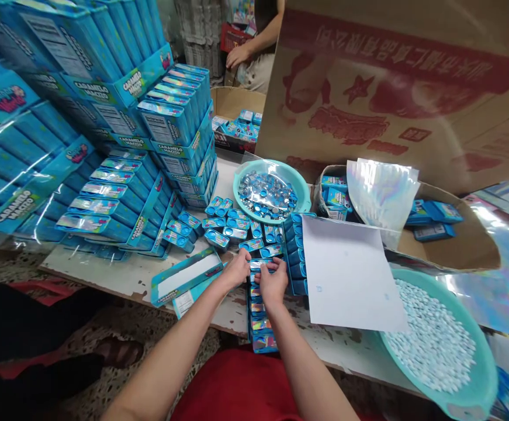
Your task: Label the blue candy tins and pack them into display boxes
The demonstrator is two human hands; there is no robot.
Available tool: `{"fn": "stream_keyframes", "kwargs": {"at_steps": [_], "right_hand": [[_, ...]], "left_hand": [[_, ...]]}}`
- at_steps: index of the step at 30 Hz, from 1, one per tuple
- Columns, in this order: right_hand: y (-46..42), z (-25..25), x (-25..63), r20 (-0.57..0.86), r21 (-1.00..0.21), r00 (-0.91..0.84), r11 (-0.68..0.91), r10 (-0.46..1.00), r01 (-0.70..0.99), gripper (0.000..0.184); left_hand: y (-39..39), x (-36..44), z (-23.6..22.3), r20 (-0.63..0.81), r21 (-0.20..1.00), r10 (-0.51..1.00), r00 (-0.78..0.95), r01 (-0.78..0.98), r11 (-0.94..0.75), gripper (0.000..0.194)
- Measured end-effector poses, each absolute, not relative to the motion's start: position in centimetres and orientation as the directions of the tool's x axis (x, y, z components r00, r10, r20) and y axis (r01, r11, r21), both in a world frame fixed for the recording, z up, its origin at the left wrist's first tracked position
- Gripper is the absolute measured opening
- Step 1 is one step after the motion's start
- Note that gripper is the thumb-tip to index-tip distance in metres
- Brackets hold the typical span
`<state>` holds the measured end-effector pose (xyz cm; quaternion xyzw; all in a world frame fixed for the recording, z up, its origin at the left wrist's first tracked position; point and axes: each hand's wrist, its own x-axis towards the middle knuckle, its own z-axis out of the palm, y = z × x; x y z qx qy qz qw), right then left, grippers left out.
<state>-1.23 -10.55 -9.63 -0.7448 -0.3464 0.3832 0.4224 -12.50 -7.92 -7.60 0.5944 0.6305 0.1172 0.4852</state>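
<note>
My left hand and my right hand meet at the far end of a narrow display tray that holds a row of small blue candy boxes with shiny tops. Between the hands, a small blue candy box is pinched by its two sides, my fingers curled and partly hiding it. Loose blue candy boxes with round openings on top lie just beyond. An unfilled blue display tray lies left of my left forearm.
Stacked full display trays stand at left. A turquoise basin holds small shiny pieces. Another basin at right holds pale blue candies. White paper covers part of a tray row. A large carton rises behind; a person's hand shows beyond.
</note>
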Motion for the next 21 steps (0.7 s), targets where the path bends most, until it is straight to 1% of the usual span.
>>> {"fn": "stream_keyframes", "kwargs": {"at_steps": [3, 7, 10, 12, 13, 14, 15, 16, 17, 18, 19, 21], "right_hand": [[-10.4, -9.9, -1.2, -0.256, -0.884, 0.465, -0.400, 0.848, 0.241, 0.026], [-10.2, -9.6, -1.1, -0.192, -0.861, 0.446, -0.368, 0.874, 0.351, 0.023], [-10.6, -8.7, -0.8, -0.098, -0.840, 0.418, -0.300, 0.903, 0.451, 0.022], [-11.3, -8.2, -0.5, 0.004, -0.805, 0.362, -0.212, 0.932, 0.554, 0.023], [-11.8, -8.0, -0.3, 0.070, -0.757, 0.299, -0.145, 0.952, 0.638, 0.024], [-12.2, -8.0, -0.1, 0.132, -0.681, 0.214, -0.068, 0.968, 0.729, 0.025], [-12.7, -8.0, 0.1, 0.176, -0.579, 0.115, 0.009, 0.978, 0.815, 0.027], [-13.0, -8.0, 0.2, 0.190, -0.464, 0.020, 0.072, 0.982, 0.883, 0.029], [-13.4, -8.1, 0.4, 0.171, -0.356, -0.053, 0.111, 0.984, 0.928, 0.031], [-13.6, -8.1, 0.5, 0.126, -0.274, -0.091, 0.123, 0.988, 0.954, 0.033], [-13.7, -8.0, 0.5, 0.069, -0.208, -0.112, 0.124, 0.991, 0.970, 0.036], [-13.6, -7.7, 0.5, -0.048, -0.121, -0.134, 0.127, 0.990, 0.984, 0.039]], "left_hand": [[-8.0, -12.3, -7.3, -0.484, 0.685, 0.866, 0.129, 0.672, 0.283, 0.019], [-7.7, -12.2, -6.7, -0.495, 0.615, 0.866, 0.071, 0.733, 0.291, 0.021], [-8.1, -12.1, -6.0, -0.475, 0.570, 0.880, 0.015, 0.767, 0.294, 0.025], [-8.9, -11.9, -5.9, -0.449, 0.554, 0.893, -0.018, 0.779, 0.294, 0.027], [-9.4, -11.7, -6.1, -0.433, 0.562, 0.901, -0.028, 0.773, 0.294, 0.029], [-10.0, -11.4, -6.4, -0.420, 0.592, 0.907, -0.034, 0.747, 0.302, 0.033], [-10.7, -11.1, -6.8, -0.413, 0.639, 0.910, -0.038, 0.700, 0.319, 0.037], [-11.3, -10.7, -7.3, -0.411, 0.695, 0.911, -0.042, 0.632, 0.343, 0.043], [-11.9, -10.2, -7.9, -0.412, 0.751, 0.910, -0.045, 0.549, 0.367, 0.049], [-12.4, -9.8, -8.5, -0.420, 0.796, 0.907, -0.046, 0.462, 0.392, 0.054], [-12.8, -9.5, -9.1, -0.428, 0.824, 0.902, -0.047, 0.390, 0.411, 0.058], [-13.2, -9.0, -9.9, -0.427, 0.844, 0.903, -0.051, 0.335, 0.419, 0.063]]}}
